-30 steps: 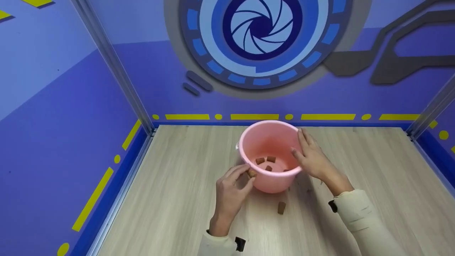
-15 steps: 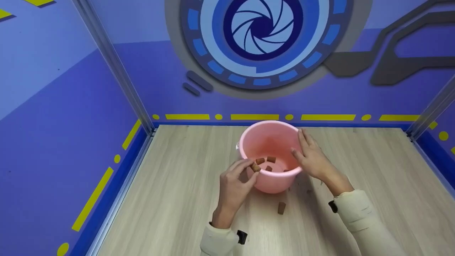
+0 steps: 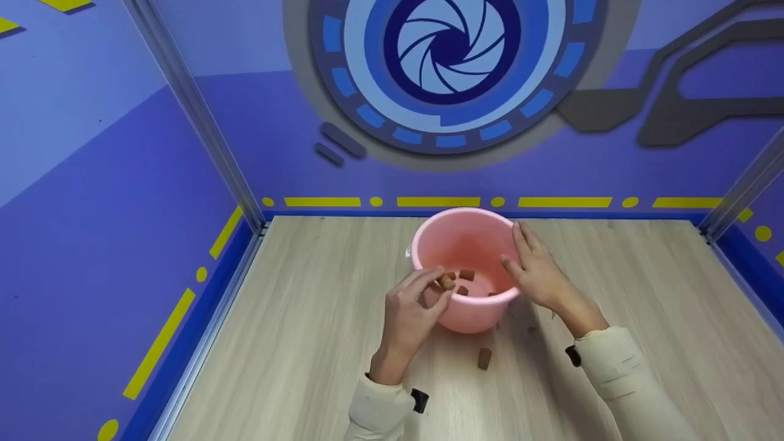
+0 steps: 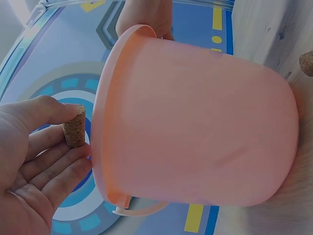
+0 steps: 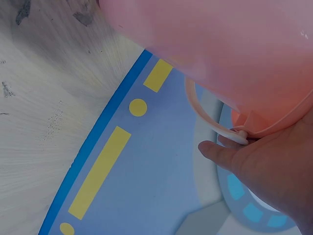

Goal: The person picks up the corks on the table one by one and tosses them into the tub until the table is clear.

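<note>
A pink bucket [image 3: 471, 315] stands upright toward the back of the table, several corks [image 3: 467, 275] lying on its bottom. My left hand [image 3: 407, 312] pinches another cork [image 4: 75, 127] between thumb and fingers, right at the bucket's near-left rim. In the left wrist view this cork is level with the mouth, just outside the rim's outline. On the other side, my right hand [image 3: 545, 275] holds the rim with the thumb inside and the fingers outside, near the handle [image 5: 205, 115]. That thumb is hidden in the right wrist view.
One loose cork [image 3: 484, 359] lies on the wooden table [image 3: 294, 343] in front of the bucket. Behind the table rises a blue printed wall panel [image 3: 245, 135], with side panels at left and right. Dark marks [image 5: 83, 18] show on the tabletop near the bucket's base.
My left hand has moved up and to the right with its cork, from outside the bucket's near-left rim to over the opening. The right hand and the bucket stay put.
</note>
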`<action>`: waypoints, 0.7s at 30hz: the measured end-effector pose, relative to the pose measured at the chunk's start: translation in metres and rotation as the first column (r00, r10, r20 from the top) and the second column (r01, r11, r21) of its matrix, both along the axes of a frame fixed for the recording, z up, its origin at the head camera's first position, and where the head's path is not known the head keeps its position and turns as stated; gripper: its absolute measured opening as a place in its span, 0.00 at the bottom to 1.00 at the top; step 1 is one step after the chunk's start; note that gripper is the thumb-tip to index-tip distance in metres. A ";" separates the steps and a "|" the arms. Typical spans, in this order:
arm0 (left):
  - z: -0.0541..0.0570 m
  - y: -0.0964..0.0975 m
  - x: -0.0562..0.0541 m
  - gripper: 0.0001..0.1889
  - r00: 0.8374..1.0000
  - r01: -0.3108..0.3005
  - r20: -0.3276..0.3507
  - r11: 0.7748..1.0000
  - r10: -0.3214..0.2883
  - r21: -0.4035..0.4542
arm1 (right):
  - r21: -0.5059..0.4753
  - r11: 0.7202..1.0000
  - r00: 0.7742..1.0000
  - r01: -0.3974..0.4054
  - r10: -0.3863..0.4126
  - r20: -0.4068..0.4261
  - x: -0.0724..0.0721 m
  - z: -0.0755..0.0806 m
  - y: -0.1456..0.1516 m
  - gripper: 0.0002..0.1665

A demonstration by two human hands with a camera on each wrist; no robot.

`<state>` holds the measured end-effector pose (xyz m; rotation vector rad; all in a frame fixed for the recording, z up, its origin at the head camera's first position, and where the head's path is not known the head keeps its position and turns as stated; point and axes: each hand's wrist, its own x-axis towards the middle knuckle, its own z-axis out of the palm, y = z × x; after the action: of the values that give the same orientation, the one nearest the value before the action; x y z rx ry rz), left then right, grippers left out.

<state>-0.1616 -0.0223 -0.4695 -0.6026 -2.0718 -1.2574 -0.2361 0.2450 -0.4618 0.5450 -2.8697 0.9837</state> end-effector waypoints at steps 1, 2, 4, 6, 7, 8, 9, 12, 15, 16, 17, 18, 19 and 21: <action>0.000 0.000 0.000 0.20 1.000 -0.003 0.004 1.000 0.003 -0.004 | -0.001 1.000 1.000 -0.001 0.001 0.000 0.000 0.000 0.000 0.47; 0.001 0.000 0.000 0.20 1.000 -0.004 0.005 1.000 0.004 -0.009 | -0.001 1.000 1.000 -0.001 0.001 0.001 0.000 0.000 0.000 0.47; 0.001 0.001 -0.002 0.19 1.000 -0.009 0.000 1.000 0.009 -0.019 | 0.000 1.000 1.000 -0.002 0.002 0.005 -0.001 -0.001 0.000 0.48; 0.001 0.002 -0.003 0.20 1.000 -0.009 -0.011 1.000 0.008 -0.025 | 0.000 1.000 1.000 -0.005 0.005 0.007 -0.001 -0.001 0.000 0.48; 0.001 0.003 -0.004 0.20 1.000 -0.005 -0.020 1.000 0.004 -0.024 | 0.000 1.000 1.000 -0.005 0.005 0.009 -0.001 -0.001 0.000 0.48; 0.001 0.003 -0.005 0.20 1.000 0.000 -0.030 1.000 -0.001 -0.022 | 0.001 1.000 1.000 -0.004 0.004 0.012 -0.001 -0.001 0.000 0.48; 0.001 0.004 -0.007 0.19 0.999 0.005 -0.040 1.000 -0.006 -0.021 | 0.002 1.000 1.000 -0.005 0.005 0.012 -0.001 -0.001 0.000 0.48; 0.001 0.005 -0.010 0.19 0.998 0.016 -0.060 1.000 -0.017 -0.022 | 0.003 1.000 1.000 -0.005 0.005 0.013 -0.002 -0.001 0.000 0.48; 0.001 0.006 -0.012 0.19 0.998 0.019 -0.060 0.999 -0.020 -0.026 | 0.003 1.000 1.000 -0.006 0.006 0.010 -0.001 -0.001 0.001 0.48; 0.001 0.006 -0.013 0.19 0.998 0.018 -0.057 0.999 -0.020 -0.028 | 0.001 1.000 1.000 -0.005 0.005 0.010 -0.001 -0.001 0.001 0.48; 0.001 0.006 -0.013 0.19 0.998 0.018 -0.053 0.999 -0.019 -0.029 | -0.001 1.000 1.000 -0.005 0.005 0.010 -0.001 -0.001 0.001 0.48; 0.001 0.006 -0.014 0.19 0.999 0.020 -0.048 0.999 -0.022 -0.029 | 0.000 1.000 1.000 -0.003 0.003 0.012 -0.001 -0.001 0.001 0.47; 0.001 0.006 -0.014 0.19 0.999 0.022 -0.041 0.999 -0.023 -0.030 | 0.001 1.000 1.000 -0.003 0.003 0.013 -0.001 -0.001 0.001 0.47; 0.002 0.007 -0.014 0.19 0.999 0.021 -0.034 0.999 -0.022 -0.039 | -0.002 1.000 1.000 -0.003 0.003 0.010 -0.001 -0.001 0.001 0.47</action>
<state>-0.1754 -0.0158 -0.4676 -0.6615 -2.0700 -1.2133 -0.2373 0.2463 -0.4632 0.5462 -2.8776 0.9925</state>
